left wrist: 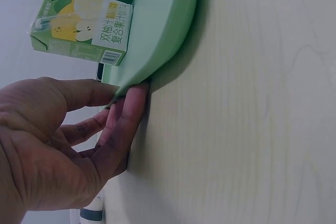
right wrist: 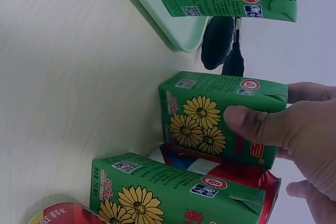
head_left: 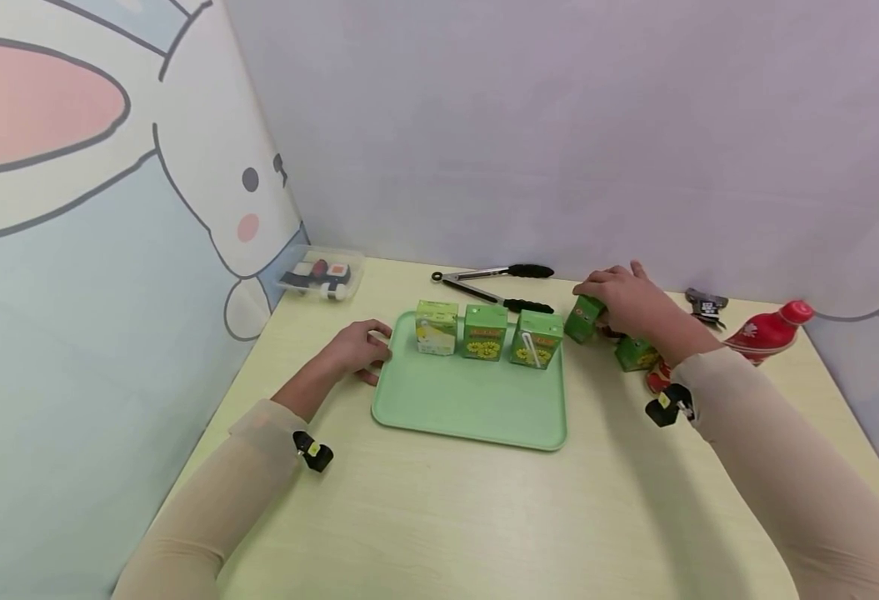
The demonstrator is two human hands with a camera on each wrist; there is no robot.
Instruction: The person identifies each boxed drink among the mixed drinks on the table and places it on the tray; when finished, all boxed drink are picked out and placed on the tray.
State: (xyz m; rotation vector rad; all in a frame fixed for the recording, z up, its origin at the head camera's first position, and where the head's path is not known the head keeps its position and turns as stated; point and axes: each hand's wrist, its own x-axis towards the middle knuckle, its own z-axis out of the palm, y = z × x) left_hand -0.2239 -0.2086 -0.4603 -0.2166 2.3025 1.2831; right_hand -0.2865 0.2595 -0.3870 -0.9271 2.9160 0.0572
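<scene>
A light green tray (head_left: 469,408) lies on the table with three drink cartons along its far side: a yellow-green juice carton (head_left: 437,327), a green carton (head_left: 485,332) and another green carton with a straw (head_left: 536,339). My left hand (head_left: 360,348) pinches the tray's left rim, thumb on top and fingers beneath. To the right of the tray, my right hand (head_left: 622,300) grips a green drink carton with yellow flowers (right wrist: 210,121) between thumb and fingers. Beside it stand a similar green carton (right wrist: 173,192) and a red can (right wrist: 231,169), partly hidden behind the cartons.
Black-handled tongs (head_left: 484,287) lie behind the tray. A clear plastic box (head_left: 322,273) with small items sits at the back left. On the right are a red bottle (head_left: 769,332), a black packet (head_left: 706,307) and another red can (right wrist: 65,214).
</scene>
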